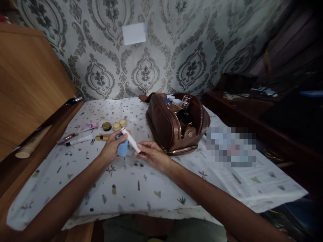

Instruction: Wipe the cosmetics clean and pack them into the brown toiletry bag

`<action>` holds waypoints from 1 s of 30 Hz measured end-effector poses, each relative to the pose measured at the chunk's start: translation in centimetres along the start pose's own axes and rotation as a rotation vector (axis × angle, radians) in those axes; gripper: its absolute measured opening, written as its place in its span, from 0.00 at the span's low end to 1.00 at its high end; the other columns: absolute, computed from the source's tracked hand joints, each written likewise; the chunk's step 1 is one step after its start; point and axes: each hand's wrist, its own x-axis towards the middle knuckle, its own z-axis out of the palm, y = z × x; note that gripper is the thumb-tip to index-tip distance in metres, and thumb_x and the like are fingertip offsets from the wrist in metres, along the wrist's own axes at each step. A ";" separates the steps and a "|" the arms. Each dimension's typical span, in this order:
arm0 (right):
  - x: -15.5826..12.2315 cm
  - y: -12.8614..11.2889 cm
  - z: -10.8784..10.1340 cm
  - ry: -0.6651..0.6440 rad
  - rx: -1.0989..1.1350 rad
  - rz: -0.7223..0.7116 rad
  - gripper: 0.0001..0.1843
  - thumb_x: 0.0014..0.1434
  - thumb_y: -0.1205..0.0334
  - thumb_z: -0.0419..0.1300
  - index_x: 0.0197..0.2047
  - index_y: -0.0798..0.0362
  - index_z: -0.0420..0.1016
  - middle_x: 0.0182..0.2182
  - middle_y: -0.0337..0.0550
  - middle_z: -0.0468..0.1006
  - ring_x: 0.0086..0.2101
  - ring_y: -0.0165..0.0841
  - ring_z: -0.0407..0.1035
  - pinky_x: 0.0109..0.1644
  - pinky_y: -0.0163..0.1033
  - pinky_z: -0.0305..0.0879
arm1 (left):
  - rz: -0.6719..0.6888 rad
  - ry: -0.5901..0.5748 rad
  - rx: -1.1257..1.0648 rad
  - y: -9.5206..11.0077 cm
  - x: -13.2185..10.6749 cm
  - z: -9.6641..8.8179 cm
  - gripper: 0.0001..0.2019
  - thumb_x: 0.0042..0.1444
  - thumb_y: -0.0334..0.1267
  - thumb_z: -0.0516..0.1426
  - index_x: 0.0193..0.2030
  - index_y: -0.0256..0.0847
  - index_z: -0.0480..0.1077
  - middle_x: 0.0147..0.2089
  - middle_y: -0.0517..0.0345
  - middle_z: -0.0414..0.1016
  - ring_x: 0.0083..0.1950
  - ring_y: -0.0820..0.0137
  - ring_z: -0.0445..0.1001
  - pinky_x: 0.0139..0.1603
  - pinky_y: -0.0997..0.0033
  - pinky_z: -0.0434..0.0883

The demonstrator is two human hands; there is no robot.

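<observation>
A white tube with a red band near one end (131, 141) slants between my two hands above the cloth. My left hand (112, 147) has its fingers closed around a light blue cloth (122, 148), and its thumb presses on the tube's upper end. My right hand (152, 154) pinches the tube's lower end. Just beyond my left hand lie a gold-coloured tube (102, 137), a small dark-lidded jar (106, 126) and small pots with pale yellow tops (122, 123). To the right stands an unzipped brown leather toiletry bag (164, 117) with several containers inside.
A printed white cloth (121, 198) covers the table. Further left lie a pink tube (88, 126) and a white tube with a black cap (79, 139). A beige tube (32, 143) rests by the wooden cabinet (30, 80). A pixelated patch covers something at right.
</observation>
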 end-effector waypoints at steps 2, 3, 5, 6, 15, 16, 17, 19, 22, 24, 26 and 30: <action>0.1 0.0 0.1 0.009 0.014 -0.006 0.25 0.38 0.46 0.79 0.31 0.56 0.79 0.26 0.38 0.77 0.27 0.26 0.69 0.27 0.31 0.56 | 0.011 0.020 -0.009 0.0 0.0 0.1 0.23 0.35 0.52 0.73 0.32 0.37 0.78 0.29 0.62 0.73 0.28 0.77 0.66 0.29 0.78 0.64; 0.1 0.0 0.2 0.020 0.005 -0.016 0.26 0.37 0.47 0.79 0.34 0.55 0.79 0.27 0.37 0.77 0.27 0.26 0.70 0.27 0.31 0.57 | 0.012 0.027 -0.007 -0.1 0.0 0.1 0.23 0.35 0.52 0.73 0.32 0.37 0.78 0.29 0.62 0.73 0.28 0.77 0.66 0.29 0.78 0.64; 0.0 -0.1 0.2 0.055 -0.040 -0.036 0.29 0.35 0.49 0.80 0.38 0.53 0.77 0.28 0.33 0.76 0.24 0.24 0.70 0.25 0.30 0.57 | 0.006 0.035 0.008 -0.2 0.0 0.2 0.22 0.36 0.51 0.73 0.33 0.37 0.77 0.28 0.62 0.72 0.28 0.77 0.66 0.29 0.78 0.64; 0.0 -0.1 0.2 0.075 -0.074 -0.046 0.29 0.35 0.50 0.80 0.37 0.52 0.76 0.28 0.32 0.76 0.22 0.23 0.68 0.24 0.30 0.56 | 0.004 0.034 0.019 -0.2 -0.1 0.2 0.22 0.37 0.51 0.73 0.33 0.37 0.77 0.28 0.62 0.72 0.28 0.77 0.65 0.29 0.78 0.64; -0.5 0.1 0.1 0.010 -0.195 -0.058 0.24 0.45 0.43 0.74 0.27 0.55 0.75 0.18 0.34 0.73 0.18 0.23 0.61 0.22 0.30 0.50 | 0.029 -0.014 0.085 0.3 -0.6 0.2 0.19 0.40 0.50 0.71 0.33 0.37 0.77 0.27 0.63 0.70 0.26 0.77 0.62 0.27 0.78 0.61; -0.5 0.1 0.1 -0.004 -0.169 -0.033 0.24 0.45 0.42 0.74 0.27 0.55 0.75 0.19 0.35 0.73 0.18 0.22 0.61 0.21 0.30 0.50 | 0.023 -0.015 0.071 0.3 -0.6 0.2 0.20 0.39 0.50 0.72 0.33 0.37 0.77 0.27 0.63 0.70 0.26 0.78 0.62 0.27 0.78 0.61; -0.4 0.0 0.1 -0.015 -0.135 -0.004 0.24 0.44 0.42 0.75 0.28 0.55 0.76 0.20 0.35 0.75 0.18 0.22 0.61 0.21 0.30 0.50 | 0.013 -0.017 0.057 0.3 -0.6 0.2 0.21 0.38 0.50 0.72 0.33 0.37 0.77 0.27 0.63 0.70 0.26 0.78 0.63 0.27 0.78 0.61; -0.4 0.0 0.1 -0.034 -0.067 0.050 0.25 0.41 0.43 0.76 0.30 0.56 0.77 0.23 0.37 0.77 0.18 0.21 0.62 0.21 0.30 0.50 | -0.014 -0.027 0.032 0.2 -0.6 0.1 0.22 0.37 0.51 0.72 0.34 0.37 0.78 0.26 0.63 0.70 0.26 0.77 0.64 0.26 0.78 0.62; -0.3 -0.2 0.2 -0.038 0.002 0.087 0.27 0.39 0.44 0.78 0.32 0.57 0.77 0.24 0.37 0.78 0.18 0.21 0.64 0.21 0.29 0.52 | -0.013 -0.021 0.013 0.0 -0.5 0.2 0.23 0.38 0.52 0.72 0.35 0.38 0.78 0.27 0.63 0.72 0.26 0.76 0.66 0.27 0.77 0.64; -0.2 -0.2 0.2 -0.017 0.020 0.076 0.28 0.39 0.45 0.78 0.35 0.55 0.76 0.24 0.36 0.78 0.19 0.22 0.66 0.23 0.29 0.55 | 0.024 -0.006 0.019 -0.2 -0.5 0.3 0.22 0.38 0.51 0.72 0.34 0.37 0.78 0.28 0.62 0.72 0.27 0.77 0.66 0.28 0.78 0.64; -0.2 -0.2 0.2 0.018 -0.009 0.045 0.29 0.38 0.48 0.79 0.37 0.53 0.73 0.24 0.34 0.78 0.20 0.23 0.66 0.23 0.29 0.56 | 0.052 -0.003 0.035 -0.3 -0.5 0.4 0.20 0.40 0.50 0.72 0.33 0.37 0.77 0.29 0.62 0.73 0.28 0.77 0.66 0.29 0.78 0.65; -0.2 0.1 0.1 0.057 -0.107 -0.006 0.28 0.38 0.48 0.79 0.31 0.53 0.69 0.22 0.32 0.77 0.18 0.21 0.64 0.21 0.28 0.53 | 0.064 -0.030 0.062 -0.3 -0.6 0.2 0.17 0.42 0.48 0.71 0.32 0.37 0.78 0.29 0.62 0.72 0.29 0.77 0.66 0.30 0.78 0.64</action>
